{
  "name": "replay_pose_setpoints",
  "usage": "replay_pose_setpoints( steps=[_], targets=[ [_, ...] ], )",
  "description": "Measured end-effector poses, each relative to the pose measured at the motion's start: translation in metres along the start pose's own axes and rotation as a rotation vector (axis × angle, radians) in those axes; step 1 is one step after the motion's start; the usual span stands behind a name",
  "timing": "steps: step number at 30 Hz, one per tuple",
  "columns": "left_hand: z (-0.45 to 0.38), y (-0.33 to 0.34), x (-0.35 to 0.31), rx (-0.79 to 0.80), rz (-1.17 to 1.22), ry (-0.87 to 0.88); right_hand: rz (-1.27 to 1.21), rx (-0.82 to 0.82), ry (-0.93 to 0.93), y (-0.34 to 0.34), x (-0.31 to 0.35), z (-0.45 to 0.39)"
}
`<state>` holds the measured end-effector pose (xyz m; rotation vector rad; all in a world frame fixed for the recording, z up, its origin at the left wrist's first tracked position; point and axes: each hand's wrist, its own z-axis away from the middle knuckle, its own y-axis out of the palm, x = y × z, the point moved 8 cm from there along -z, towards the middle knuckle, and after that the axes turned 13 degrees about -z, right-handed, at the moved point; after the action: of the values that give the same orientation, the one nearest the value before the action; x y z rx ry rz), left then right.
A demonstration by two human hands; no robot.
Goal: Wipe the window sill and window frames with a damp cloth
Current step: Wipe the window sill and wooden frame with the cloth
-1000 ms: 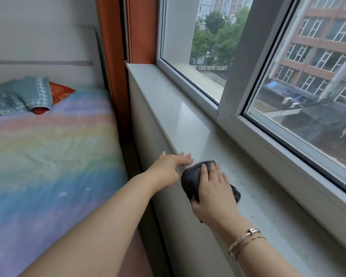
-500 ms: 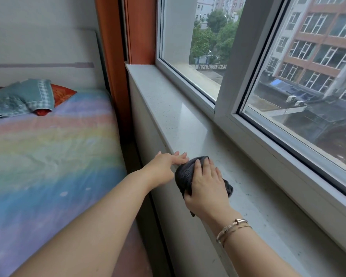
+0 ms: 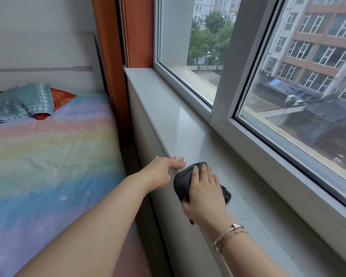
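Window sill [image 3: 174, 120] — runs along the foot of the window frame [image 3: 218, 108], which stands at its right. Cloth [image 3: 183, 180] — on the sill's near-left edge, under the right hand [image 3: 205, 191]. Left hand [image 3: 164, 170] — just left of the cloth, fingers on the sill's edge. Bed [image 3: 48, 148] — left of the sill, lower; folded blanket [image 3: 20, 102] over a pillow [image 3: 61, 98] at its far end.
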<state>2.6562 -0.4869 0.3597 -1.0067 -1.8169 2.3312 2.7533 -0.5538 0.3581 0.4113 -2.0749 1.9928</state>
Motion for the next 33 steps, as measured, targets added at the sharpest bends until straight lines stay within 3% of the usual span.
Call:
replay_pose_setpoints(
  steps=[10, 19, 27, 33],
  targets=[
    [-0.001, -0.002, 0.001, 0.002, 0.024, -0.026, 0.031, -0.076, -0.071, 0.004, -0.002, 0.023],
    [-0.02, -0.025, 0.018, -0.136, 0.117, -0.067, -0.017, -0.047, 0.059, 0.004, 0.007, -0.038],
    [-0.054, -0.027, 0.048, 0.036, -0.01, -0.017, 0.063, -0.099, 0.019, 0.004, -0.003, -0.007],
    [-0.072, -0.049, 0.06, 0.04, 0.022, -0.012, 0.016, -0.025, 0.096, 0.011, 0.023, -0.101]
  ],
)
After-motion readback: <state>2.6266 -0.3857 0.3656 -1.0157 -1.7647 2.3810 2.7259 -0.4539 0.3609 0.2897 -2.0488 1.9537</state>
